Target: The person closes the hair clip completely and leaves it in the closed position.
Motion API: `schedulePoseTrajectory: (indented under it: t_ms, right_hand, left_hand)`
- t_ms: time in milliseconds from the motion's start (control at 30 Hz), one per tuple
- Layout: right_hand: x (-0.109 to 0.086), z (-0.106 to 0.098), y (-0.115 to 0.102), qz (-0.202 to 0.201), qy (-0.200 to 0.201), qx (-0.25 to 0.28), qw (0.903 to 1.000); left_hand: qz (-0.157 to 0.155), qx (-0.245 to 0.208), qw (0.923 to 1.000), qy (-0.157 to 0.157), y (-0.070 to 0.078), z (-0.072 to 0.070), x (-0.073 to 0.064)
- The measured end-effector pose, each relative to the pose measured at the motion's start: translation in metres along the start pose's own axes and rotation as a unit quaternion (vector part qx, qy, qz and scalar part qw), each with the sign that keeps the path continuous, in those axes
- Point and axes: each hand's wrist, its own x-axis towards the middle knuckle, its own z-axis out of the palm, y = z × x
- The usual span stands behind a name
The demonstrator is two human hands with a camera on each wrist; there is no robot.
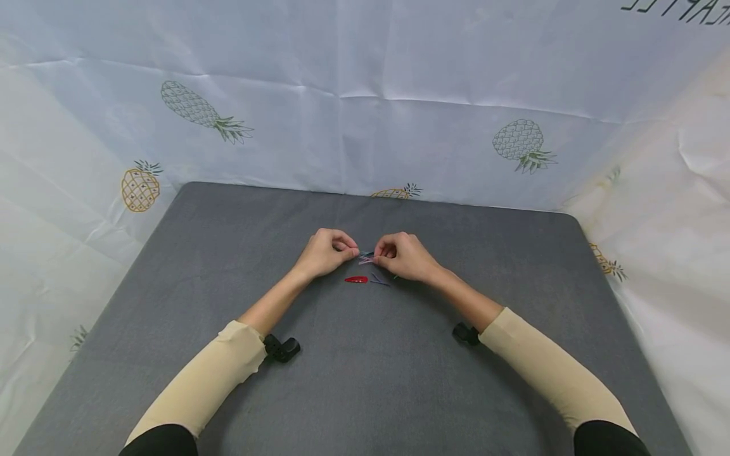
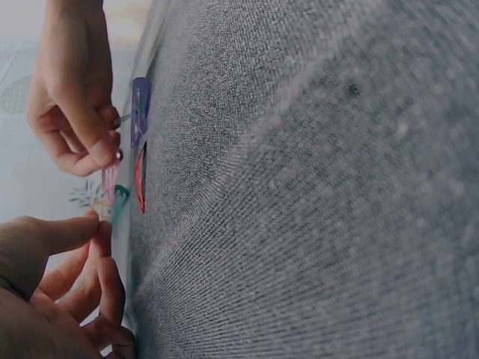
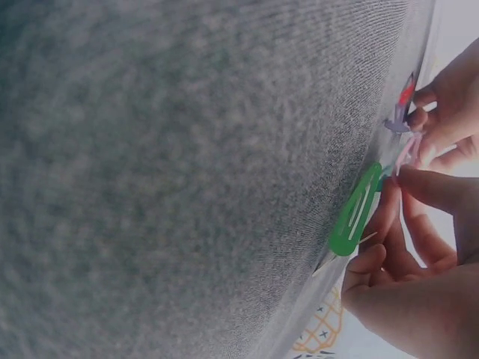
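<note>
My left hand [image 1: 326, 254] and right hand [image 1: 406, 256] meet fingertip to fingertip over the far middle of the table. Between them is a small pink snap hair clip [image 3: 409, 149]; the right thumb and forefinger pinch one end, and the left fingertips pinch at the other. A teal hair clip [image 2: 120, 196] shows close beside the pink one. Nearer to me lie a red hair clip [image 1: 356, 279] and a purple hair clip [image 1: 379, 280], whose two prongs stand apart. A green hair clip [image 3: 355, 213] lies beneath the right hand, mostly hidden in the head view.
The grey cloth-covered table [image 1: 365, 380] spreads under both arms. White fabric with printed pineapples [image 1: 353, 139] hangs behind its far edge and along both sides. A black wrist camera [image 1: 282, 348] juts from the left sleeve, another device [image 1: 466, 334] from the right.
</note>
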Motion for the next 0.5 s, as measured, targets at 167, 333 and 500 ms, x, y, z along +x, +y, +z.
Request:
schedulePoseTrajectory:
  t_ms: [167,333,500]
  right_hand:
    - [0.0002,-0.0010,-0.0019,0.000,0.007,0.010,0.9999]
    - [-0.0001,-0.0002,-0.0016,-0.001,0.019,0.013,0.9997]
    - [0.0004,0.0012,-0.0011,-0.008,0.032,0.012,0.9994]
  left_hand:
    - [-0.004,-0.002,1.0000,0.002,-0.0006,-0.0014,-0.0007]
    - [-0.002,0.007,0.9999,-0.008,0.0001,-0.0035,-0.0019]
    - [0.006,0.004,0.9997,-0.022,-0.0019,-0.0033,-0.0018]
